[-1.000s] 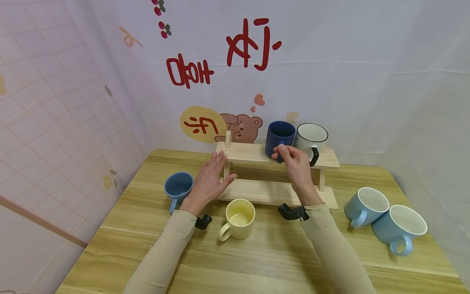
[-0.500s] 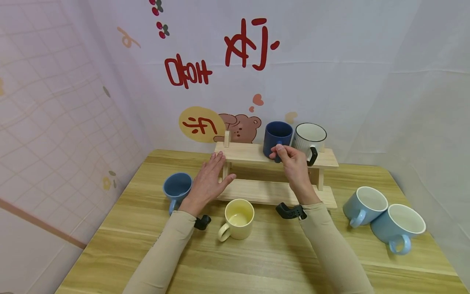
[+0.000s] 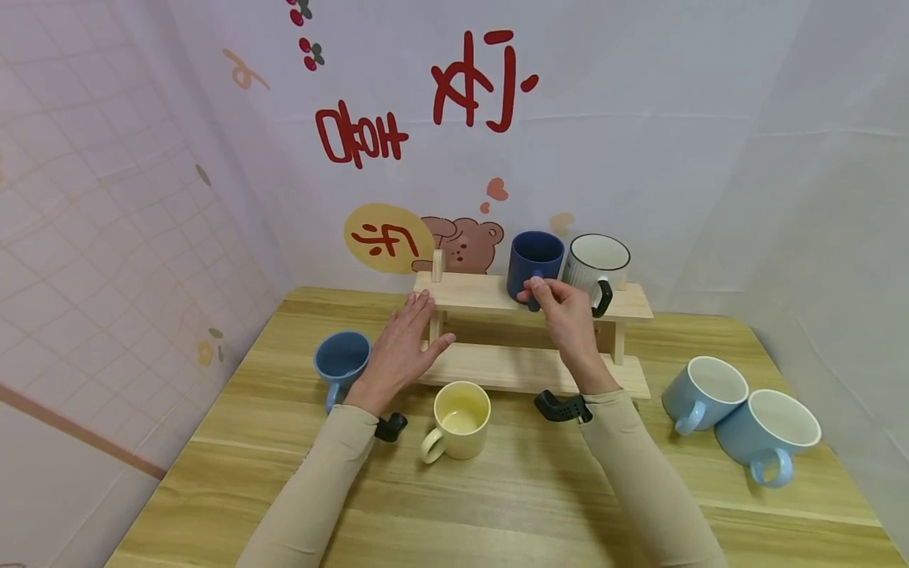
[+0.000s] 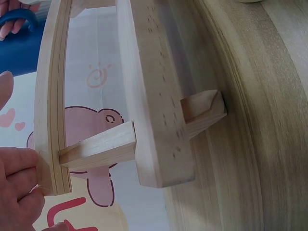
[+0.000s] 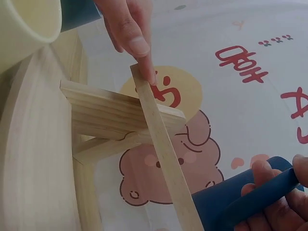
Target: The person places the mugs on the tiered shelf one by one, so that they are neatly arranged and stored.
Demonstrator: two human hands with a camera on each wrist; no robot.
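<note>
On the upper board of a small wooden shelf (image 3: 469,292) stands a dark blue mug (image 3: 534,256). My right hand (image 3: 568,319) pinches its handle (image 5: 262,199) between thumb and curled fingers. Close to its right is a white ribbed mug (image 3: 596,264) with a black rim and black handle. My left hand (image 3: 401,347) lies with fingers extended at the shelf's left end. In the left wrist view its fingertips touch the end of the upper board (image 4: 50,144). The right wrist view also shows the left fingers (image 5: 137,45) at that board end.
A blue mug (image 3: 341,359) stands left of the left hand. In front of the shelf is a yellow mug (image 3: 461,422). Two light blue mugs (image 3: 703,394) with white insides sit side by side at the right. A printed cloth (image 3: 639,142) hangs behind the wooden table (image 3: 497,513).
The head view shifts slightly. The dark blue mug sits a touch farther left from the white one, still pinched by my right hand. My left hand stays at the shelf's end.
</note>
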